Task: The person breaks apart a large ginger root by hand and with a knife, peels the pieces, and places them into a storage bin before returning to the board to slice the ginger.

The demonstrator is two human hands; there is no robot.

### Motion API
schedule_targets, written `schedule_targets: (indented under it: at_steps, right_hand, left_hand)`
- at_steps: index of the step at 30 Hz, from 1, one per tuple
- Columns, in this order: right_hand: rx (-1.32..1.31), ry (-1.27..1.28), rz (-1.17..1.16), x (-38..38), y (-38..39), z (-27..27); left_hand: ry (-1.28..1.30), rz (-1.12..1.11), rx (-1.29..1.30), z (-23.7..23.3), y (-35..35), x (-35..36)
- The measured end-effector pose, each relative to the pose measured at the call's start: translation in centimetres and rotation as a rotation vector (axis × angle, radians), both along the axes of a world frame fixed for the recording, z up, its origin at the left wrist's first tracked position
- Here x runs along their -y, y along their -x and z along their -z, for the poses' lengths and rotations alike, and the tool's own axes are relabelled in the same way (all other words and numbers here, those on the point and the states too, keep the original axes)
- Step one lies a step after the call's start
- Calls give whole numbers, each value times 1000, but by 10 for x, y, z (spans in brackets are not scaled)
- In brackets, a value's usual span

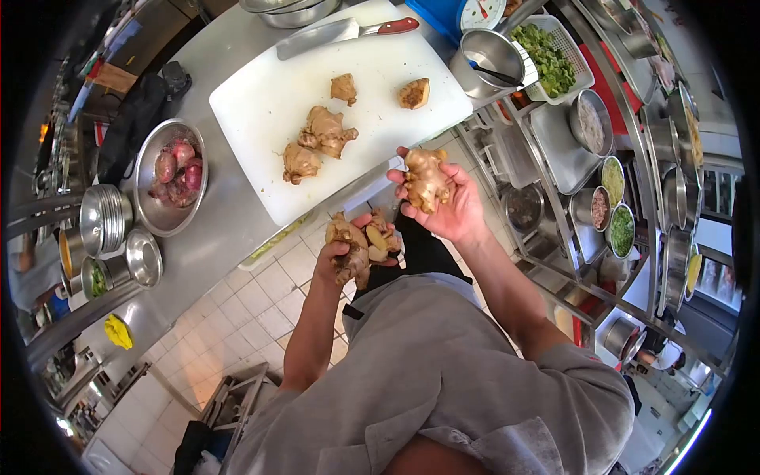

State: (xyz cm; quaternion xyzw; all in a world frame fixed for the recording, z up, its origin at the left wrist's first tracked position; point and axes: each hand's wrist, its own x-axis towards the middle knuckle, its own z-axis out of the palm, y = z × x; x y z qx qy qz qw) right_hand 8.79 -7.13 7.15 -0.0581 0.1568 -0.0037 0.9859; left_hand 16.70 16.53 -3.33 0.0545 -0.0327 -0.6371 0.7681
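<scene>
My right hand (459,207) is wrapped from below around a knobbly ginger root (427,180), held just off the near edge of the white cutting board (261,103). Lower and to the left, my left hand (342,252) grips more ginger pieces (348,241), one showing a pale cut face. Several loose ginger pieces (326,131) lie on the board, and a browned piece with a cut side (413,93) rests near its right end. Across the board's far side lies a cleaver-like knife (321,36) with a red handle.
On the steel counter, left of the board, a metal bowl (204,178) holds red onions (178,170). Stacked metal bowls (105,218) stand farther left. At the right are a steel pot (483,55), a white basket (582,63) of greens, and a rack with containers of chopped ingredients (621,229).
</scene>
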Motion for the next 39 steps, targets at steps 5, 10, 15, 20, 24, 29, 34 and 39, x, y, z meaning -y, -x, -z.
schedule_targets:
  at_steps: [5,10,15,20,24,29,34,39]
  right_hand:
    - [-341,735,28,1,-54,3]
    - [-522,1236,94,0,-108,24]
    - [-516,1505,341,0,-133,50]
    - [-487,1670,479,-8,-145,45]
    - [-352,1948,439,-14,-136,36]
    - [-349,2063,351,-38,-70,30]
    - [-287,1879,164,-58,8,38]
    - [-587,1574,54,-57,71,85]
  left_hand:
    - [-3,-31,-45,6,2,-10]
    - [-48,-22,-44,12,1,-19]
    - [-74,-39,-70,10,6,-27]
    - [-48,-85,-55,9,6,-34]
    - [-44,-125,-60,14,1,-38]
    - [-51,-158,-68,19,-1,-38]
    - [-152,-75,-62,27,3,-32]
    - [-224,19,-52,25,12,-11]
